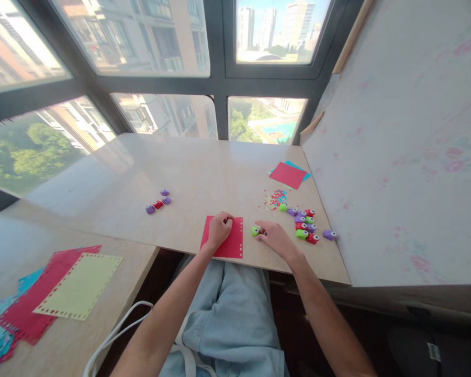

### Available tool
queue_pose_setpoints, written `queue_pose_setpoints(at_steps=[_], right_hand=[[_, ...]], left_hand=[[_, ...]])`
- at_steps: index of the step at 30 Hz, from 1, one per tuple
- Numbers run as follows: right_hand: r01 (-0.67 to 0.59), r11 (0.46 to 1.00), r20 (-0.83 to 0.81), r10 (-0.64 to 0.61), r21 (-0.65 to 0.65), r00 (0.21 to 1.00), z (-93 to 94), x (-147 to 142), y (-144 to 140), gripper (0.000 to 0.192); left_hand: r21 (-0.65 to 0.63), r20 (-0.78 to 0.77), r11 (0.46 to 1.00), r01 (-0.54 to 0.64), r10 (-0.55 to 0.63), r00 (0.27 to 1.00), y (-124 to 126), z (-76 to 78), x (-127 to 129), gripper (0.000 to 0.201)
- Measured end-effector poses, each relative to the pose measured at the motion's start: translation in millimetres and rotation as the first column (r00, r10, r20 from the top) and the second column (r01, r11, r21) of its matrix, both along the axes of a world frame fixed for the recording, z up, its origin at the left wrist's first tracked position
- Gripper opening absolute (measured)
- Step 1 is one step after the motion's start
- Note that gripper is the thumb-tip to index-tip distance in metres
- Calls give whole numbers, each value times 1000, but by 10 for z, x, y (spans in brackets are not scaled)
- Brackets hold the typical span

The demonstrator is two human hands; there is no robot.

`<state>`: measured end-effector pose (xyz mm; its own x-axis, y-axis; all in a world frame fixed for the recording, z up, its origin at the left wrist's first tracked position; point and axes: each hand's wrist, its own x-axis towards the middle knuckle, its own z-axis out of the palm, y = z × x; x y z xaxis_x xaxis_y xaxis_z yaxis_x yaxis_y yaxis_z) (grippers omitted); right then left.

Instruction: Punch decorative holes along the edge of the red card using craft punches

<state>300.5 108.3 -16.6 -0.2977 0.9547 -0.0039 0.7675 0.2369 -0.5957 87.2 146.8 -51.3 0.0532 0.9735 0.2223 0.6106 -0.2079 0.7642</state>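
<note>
Head view: left hand (220,228) rests curled on a red sheet (227,242), fingers bent down and pressing the top edge, nothing gripped. The sheet lies flat at the near edge of the counter (188,173), with rows of punched holes along its right and top sides. Right hand (275,238) sits just right of the sheet, fingers narrow and touching a green punch (255,231); can't tell if it is actually pinched or only touched. The punch stands on the counter between sheet and right hand. Right of that hand, a cluster of punches (304,224), purple, red and green, close together. Confetti (275,199) scattered just behind the cluster. Further back, red paper over blue paper (289,174). Mid-left on the counter, a small group of punches (158,202), well apart from the hands. Lower left, a stack of punched sheets (55,293), yellow on top of red and blue.
</note>
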Motion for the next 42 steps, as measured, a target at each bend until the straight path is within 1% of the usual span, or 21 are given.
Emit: queue_pose_setpoints(at_steps=[2, 3, 5, 7, 9, 12, 15, 18, 22, 26, 31, 34, 38, 42], right_hand=[[-66, 998, 26, 65, 13, 998, -7, 3, 15, 43], [-102, 995, 50, 101, 17, 994, -8, -1, 22, 45], [-154, 988, 89, 152, 16, 984, -10, -16, 36, 42], [-164, 986, 106, 161, 16, 981, -11, -39, 44, 37], [-143, 990, 124, 140, 19, 982, -14, -68, 43, 29], [-60, 998, 159, 55, 27, 986, -21, -120, 13, 17], [48, 998, 184, -53, 30, 982, -41, -171, -37, 21], [110, 993, 184, -117, 45, 976, -86, -201, -78, 26], [162, 984, 151, -171, 74, 974, -172, -217, -107, 27], [213, 970, 71, -222, 117, 972, -241, -240, -132, 29], [272, 951, 1, -275, 145, 961, -310, -261, -153, 34], [279, 946, -34, -277, 166, 960, -345, -256, -136, 36], [250, 954, -45, -246, 166, 968, -369, -252, -75, 39], [218, 960, -88, -205, 175, 975, -385, -253, -15, 39]], left_hand=[[-1, -3, 1000, 4, -4, 1000, 4, 3, -2, 23], [3, -6, 1000, 7, -7, 1000, 7, -1, -1, 24], [12, -26, 1000, 14, -13, 1000, 10, -14, 5, 26], [13, -88, 1000, 22, -21, 996, 6, -25, 24, 28], [9, -184, 999, 36, -34, 982, -4, -24, 54, 29], [-4, -299, 999, 35, -35, 954, -14, -3, 95, 28], [-30, -367, 999, 34, -42, 929, -3, 17, 109, 26], [-48, -410, 996, 69, -83, 908, 21, 22, 97, 24], [-40, -414, 993, 107, -114, 903, 47, 36, 81, 20], [-30, -425, 991, 128, -129, 896, 50, 53, 76, 18], [-65, -324, 988, 137, -151, 934, 40, 30, 56, 19], [-65, -305, 988, 139, -152, 940, 36, 13, 40, 19], [-76, -270, 987, 141, -156, 950, 30, 26, 24, 21], [-82, -318, 989, 125, -145, 937, 21, 62, 14, 22]])
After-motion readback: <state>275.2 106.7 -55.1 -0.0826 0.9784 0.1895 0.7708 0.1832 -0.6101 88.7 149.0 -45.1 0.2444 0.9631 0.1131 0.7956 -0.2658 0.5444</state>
